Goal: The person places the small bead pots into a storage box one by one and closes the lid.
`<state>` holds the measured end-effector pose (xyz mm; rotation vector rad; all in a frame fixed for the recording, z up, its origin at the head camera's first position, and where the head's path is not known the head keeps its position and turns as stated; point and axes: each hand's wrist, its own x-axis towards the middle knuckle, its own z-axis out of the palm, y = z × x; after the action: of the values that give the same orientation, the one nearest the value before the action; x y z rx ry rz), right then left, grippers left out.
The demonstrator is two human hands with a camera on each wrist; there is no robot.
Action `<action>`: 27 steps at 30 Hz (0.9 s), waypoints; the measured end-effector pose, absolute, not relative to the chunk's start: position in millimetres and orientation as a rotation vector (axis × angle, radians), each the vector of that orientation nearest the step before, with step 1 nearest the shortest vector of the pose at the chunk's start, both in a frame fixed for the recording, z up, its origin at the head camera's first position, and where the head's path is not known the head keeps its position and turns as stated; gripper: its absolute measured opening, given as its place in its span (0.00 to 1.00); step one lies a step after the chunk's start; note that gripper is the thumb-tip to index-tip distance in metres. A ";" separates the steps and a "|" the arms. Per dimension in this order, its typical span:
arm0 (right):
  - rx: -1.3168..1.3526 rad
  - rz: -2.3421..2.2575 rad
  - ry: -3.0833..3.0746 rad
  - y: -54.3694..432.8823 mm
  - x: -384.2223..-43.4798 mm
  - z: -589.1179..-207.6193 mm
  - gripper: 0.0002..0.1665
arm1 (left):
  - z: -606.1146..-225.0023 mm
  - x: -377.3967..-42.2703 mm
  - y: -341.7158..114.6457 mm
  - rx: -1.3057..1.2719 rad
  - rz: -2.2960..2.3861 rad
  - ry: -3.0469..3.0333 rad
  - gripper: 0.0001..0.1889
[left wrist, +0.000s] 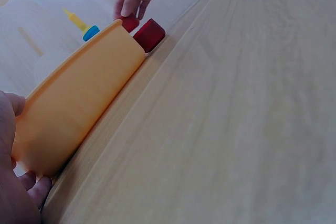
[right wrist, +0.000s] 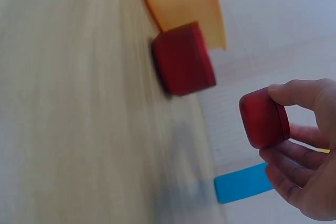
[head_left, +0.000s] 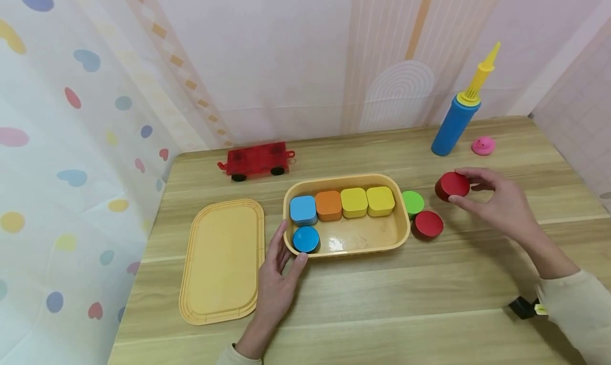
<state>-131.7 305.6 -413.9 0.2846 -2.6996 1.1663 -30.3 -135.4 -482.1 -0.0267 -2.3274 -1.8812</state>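
Note:
A pale-yellow plastic box [head_left: 353, 251] sits on the wooden table. My left hand [head_left: 278, 285] grips its near left corner, thumb at the front rim and fingers along the left end. Inside, a light-blue block [head_left: 303, 210], an orange block [head_left: 328, 205] and two yellow blocks [head_left: 354, 202] line the back wall. A round blue block [head_left: 306, 239] lies in the near left corner. My right hand [head_left: 506, 203] pinches a round red block [head_left: 453, 185] between thumb and fingers, over the table. Just right of the box are another red block [head_left: 428, 225] and a round green block [head_left: 413, 203].
The yellow lid [head_left: 223, 261] lies left of the box. Behind stands a red toy wagon base [head_left: 256, 159]. At the back right are a blue-and-yellow hand pump [head_left: 454, 123] and a pink toy duck [head_left: 483, 146]. A small black object [head_left: 522, 307] lies by the right sleeve.

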 end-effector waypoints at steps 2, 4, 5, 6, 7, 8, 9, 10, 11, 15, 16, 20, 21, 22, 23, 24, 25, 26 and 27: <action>0.289 1.167 -2.682 303.4 -130.1 -410.3 0.36 | -481.3 -30.6 -135.4 -0.032 -1.879 -2.330 0.40; 0.289 1.165 -2.678 300.3 -128.3 -406.6 0.37 | -480.8 -30.9 -135.3 -0.032 -1.876 -2.334 0.40; 0.289 1.165 -2.677 298.7 -127.4 -404.7 0.37 | -480.5 -30.9 -135.2 -0.027 -1.874 -2.340 0.40; 0.293 1.163 -2.676 296.8 -126.5 -402.9 0.37 | -480.5 -30.7 -135.2 -0.024 -1.871 -2.344 0.40; 0.298 1.164 -2.673 294.8 -125.6 -401.0 0.37 | -480.4 -30.6 -135.2 -0.027 -1.868 -2.344 0.40; 0.306 1.164 -2.668 292.6 -124.7 -399.0 0.37 | -480.5 -30.5 -135.2 -0.026 -1.866 -2.345 0.40; 0.316 1.163 -2.661 290.3 -123.6 -397.0 0.37 | -481.0 -30.5 -135.2 -0.025 -1.861 -2.348 0.40; 0.321 1.163 -2.652 287.7 -122.5 -395.1 0.37 | -481.1 -30.5 -135.2 -0.022 -1.859 -2.348 0.40; 0.330 1.161 -2.643 285.0 -121.3 -393.4 0.37 | -481.4 -30.5 -135.3 -0.021 -1.859 -2.346 0.40; 0.424 1.145 -2.592 274.2 -118.3 -388.0 0.37 | -481.0 -30.8 -135.1 -0.023 -1.860 -2.345 0.40; 0.448 1.142 -2.580 271.6 -118.0 -387.2 0.36 | -480.7 -30.8 -135.1 -0.024 -1.862 -2.345 0.40; 0.548 1.136 -2.536 263.0 -116.8 -385.3 0.38 | -480.3 -30.9 -135.0 -0.029 -1.862 -2.350 0.40; 0.564 1.139 -2.529 261.0 -116.6 -385.7 0.38 | -480.3 -30.9 -135.0 -0.028 -1.861 -2.352 0.40; 0.576 1.142 -2.525 258.8 -116.1 -385.8 0.39 | -480.5 -30.8 -135.0 -0.029 -1.859 -2.353 0.40; 0.593 1.145 -2.519 256.9 -115.8 -386.4 0.39 | -480.6 -30.8 -135.0 -0.027 -1.859 -2.353 0.40; 0.607 1.154 -2.513 254.6 -115.3 -386.8 0.39 | -480.7 -30.8 -135.2 -0.027 -1.858 -2.353 0.40; 0.621 1.162 -2.508 252.4 -114.7 -387.4 0.39 | -480.6 -30.7 -135.3 -0.027 -1.858 -2.353 0.40; 0.635 1.165 -2.504 250.1 -114.2 -387.8 0.39 | -480.8 -30.6 -135.4 -0.028 -1.858 -2.351 0.40; 0.650 1.161 -2.501 247.8 -113.9 -388.2 0.39 | -481.0 -30.7 -135.4 -0.027 -1.859 -2.350 0.40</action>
<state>-113.9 247.8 -388.2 0.6501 -2.5010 1.1607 -30.7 -135.4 -481.0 -0.0271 -2.3497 -1.8593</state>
